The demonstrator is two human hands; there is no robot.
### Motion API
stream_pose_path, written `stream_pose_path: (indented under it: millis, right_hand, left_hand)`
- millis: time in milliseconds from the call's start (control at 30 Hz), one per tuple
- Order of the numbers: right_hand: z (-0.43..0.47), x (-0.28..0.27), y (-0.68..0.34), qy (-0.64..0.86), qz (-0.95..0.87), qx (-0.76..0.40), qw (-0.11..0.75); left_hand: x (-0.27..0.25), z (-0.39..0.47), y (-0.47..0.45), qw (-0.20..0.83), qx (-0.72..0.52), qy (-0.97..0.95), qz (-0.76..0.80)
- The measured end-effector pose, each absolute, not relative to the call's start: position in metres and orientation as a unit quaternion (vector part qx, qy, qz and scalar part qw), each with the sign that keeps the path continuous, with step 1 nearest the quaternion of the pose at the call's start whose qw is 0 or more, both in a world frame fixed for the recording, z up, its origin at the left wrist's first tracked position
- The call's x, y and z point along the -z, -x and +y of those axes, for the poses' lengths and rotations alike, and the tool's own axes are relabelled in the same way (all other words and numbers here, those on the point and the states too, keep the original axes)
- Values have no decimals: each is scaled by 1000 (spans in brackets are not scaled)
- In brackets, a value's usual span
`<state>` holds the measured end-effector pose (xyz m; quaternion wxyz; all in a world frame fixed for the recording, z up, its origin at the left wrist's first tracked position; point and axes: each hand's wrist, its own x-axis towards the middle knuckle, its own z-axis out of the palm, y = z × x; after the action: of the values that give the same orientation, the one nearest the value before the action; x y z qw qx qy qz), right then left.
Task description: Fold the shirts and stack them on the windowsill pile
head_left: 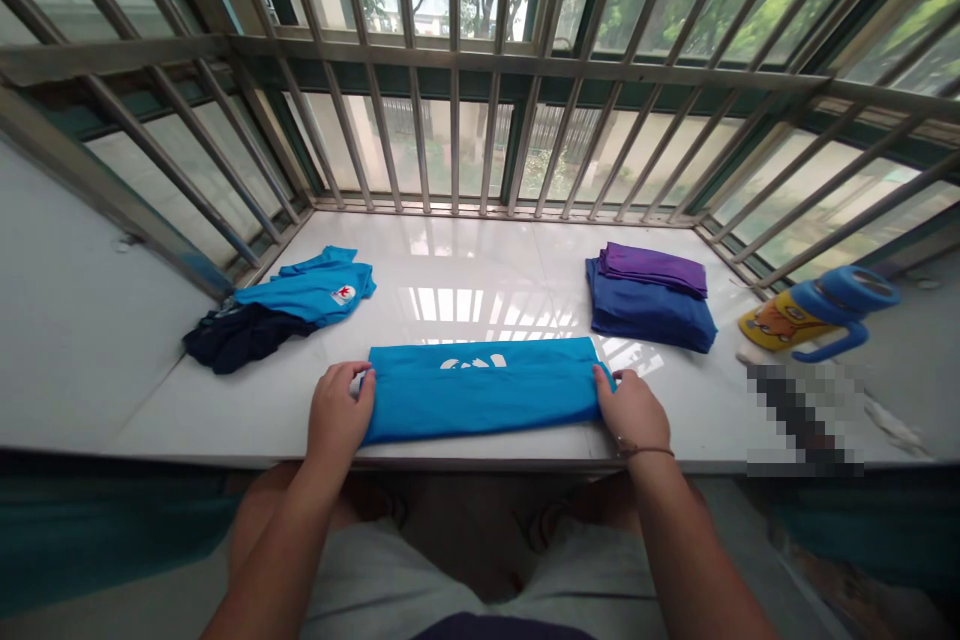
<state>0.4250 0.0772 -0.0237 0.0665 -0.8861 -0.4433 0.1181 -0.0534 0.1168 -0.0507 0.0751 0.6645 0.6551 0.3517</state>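
A bright blue garment, folded into a long flat strip, lies along the front of the white ledge. Part of a white print shows on its far layer. At its left end, my left hand grips the cloth between thumb and fingers. My right hand, with a thin band at the wrist, pinches the opposite end in the same way. The fingertips under the cloth are partly hidden.
Crumpled at the left are a blue shirt and dark navy clothing. Folded purple cloth rests on folded dark blue cloth at the right. Beyond stands a blue-and-yellow bottle, near a blurred-out patch. Metal bars enclose the ledge.
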Motion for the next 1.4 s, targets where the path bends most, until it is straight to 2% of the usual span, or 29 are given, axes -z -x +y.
stream_pose_path:
  millis: [200, 433, 567, 700, 967, 1167, 1400]
  right_hand:
    - [86, 29, -414, 866, -483, -123, 26]
    - [94, 18, -419, 877, -461, -129, 39]
    - [101, 5, -420, 873, -466, -126, 69]
    - [110, -15, -402, 860, -483, -95, 135]
    - [128, -55, -287, 745, -622, -56, 233]
    - [139, -55, -184, 679, -713, -69, 161]
    - [138, -26, -95, 630, -765, -102, 82]
  left_hand:
    - [53, 105, 54, 102, -330, -714, 609]
    - [74, 135, 102, 159, -298, -751, 567]
    - [70, 155, 115, 190, -298, -754, 553]
    - [67, 166, 116, 204, -309, -749, 550]
    - [64, 165, 115, 212, -319, -742, 550]
    - [63, 166, 115, 218, -307, -740, 557]
    - [67, 166, 114, 198, -308, -743, 561]
